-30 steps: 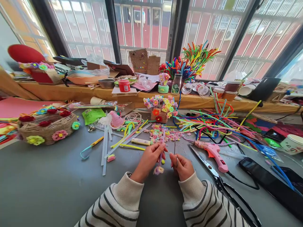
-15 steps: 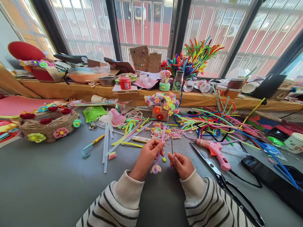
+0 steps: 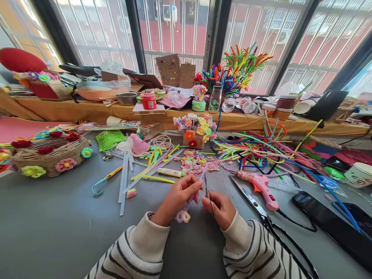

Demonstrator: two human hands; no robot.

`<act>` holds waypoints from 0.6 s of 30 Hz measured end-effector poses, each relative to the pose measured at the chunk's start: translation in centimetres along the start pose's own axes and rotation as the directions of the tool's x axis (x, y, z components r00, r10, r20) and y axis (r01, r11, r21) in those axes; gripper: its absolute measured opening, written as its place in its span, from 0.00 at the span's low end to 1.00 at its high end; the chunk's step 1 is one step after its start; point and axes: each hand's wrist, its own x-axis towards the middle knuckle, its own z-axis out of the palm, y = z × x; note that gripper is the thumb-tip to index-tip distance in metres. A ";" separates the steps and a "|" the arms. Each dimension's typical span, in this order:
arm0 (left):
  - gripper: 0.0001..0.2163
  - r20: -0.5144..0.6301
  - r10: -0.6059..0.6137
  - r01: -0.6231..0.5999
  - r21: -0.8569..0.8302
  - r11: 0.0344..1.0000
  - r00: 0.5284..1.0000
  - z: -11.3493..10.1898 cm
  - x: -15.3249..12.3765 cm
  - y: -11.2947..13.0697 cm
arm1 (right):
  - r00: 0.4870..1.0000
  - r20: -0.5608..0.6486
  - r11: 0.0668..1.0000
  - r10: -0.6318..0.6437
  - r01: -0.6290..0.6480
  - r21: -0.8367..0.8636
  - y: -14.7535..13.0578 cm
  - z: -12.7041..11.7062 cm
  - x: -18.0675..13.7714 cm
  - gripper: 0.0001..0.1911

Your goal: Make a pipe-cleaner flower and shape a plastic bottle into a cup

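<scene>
My left hand (image 3: 178, 198) pinches a light purple pipe cleaner (image 3: 204, 170). Its upper end sticks up past my fingers, and small purple and cream loops (image 3: 182, 216) hang below them. In my right hand (image 3: 221, 207) is a pair of thin metal tweezers (image 3: 207, 186), tips pointing up. These tips lie beside the upper part of the pipe cleaner; whether they touch it I cannot tell. Cut pink and yellow bits (image 3: 197, 161) are heaped just beyond my hands.
To the right lie a pink glue gun (image 3: 261, 188), large scissors (image 3: 257, 203) and a black phone (image 3: 319, 213). Glue sticks (image 3: 124, 182) and a woven basket (image 3: 52, 155) are on the left. Loose pipe cleaners (image 3: 252, 149) sprawl behind, near a small flower basket (image 3: 193, 139).
My right hand has brought the tweezers left, close to the pipe cleaner's upper part. The loops below my left hand have swung to the left, and the view has shifted slightly.
</scene>
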 end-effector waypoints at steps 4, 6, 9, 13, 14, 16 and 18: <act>0.08 0.090 0.004 -0.001 -0.035 0.999 0.996 0.1 -0.1 0.0 | 0.999 0.031 0.997 -0.041 0.039 0.067 0.2 0.0 -0.1 0.21; 0.08 0.104 -0.011 0.018 -0.059 0.998 0.994 0.2 -0.2 0.1 | 0.999 0.009 0.996 -0.044 0.043 0.076 0.4 0.1 -0.2 0.19; 0.08 0.096 -0.024 0.033 -0.090 0.995 0.995 0.3 -0.3 0.2 | 0.998 -0.063 0.999 -0.028 0.031 0.042 0.5 0.3 -0.2 0.18; 0.09 0.052 -0.012 0.016 -0.084 0.996 0.999 0.5 -0.4 0.5 | 0.988 -0.144 0.999 -0.049 0.051 0.013 0.5 0.6 -0.2 0.19; 0.09 0.042 -0.011 0.014 -0.072 0.997 0.999 0.5 -0.5 0.5 | 0.989 -0.141 0.998 -0.053 0.056 0.017 0.5 0.6 -0.2 0.19; 0.10 0.031 -0.001 0.002 -0.041 0.999 1.000 0.5 -0.5 0.6 | 0.991 -0.124 0.997 -0.053 0.058 0.041 0.5 0.6 -0.1 0.19; 0.10 0.034 0.009 -0.009 -0.014 1.000 0.999 0.5 -0.6 0.6 | 0.993 -0.109 0.995 -0.045 0.054 0.080 0.6 0.6 -0.1 0.19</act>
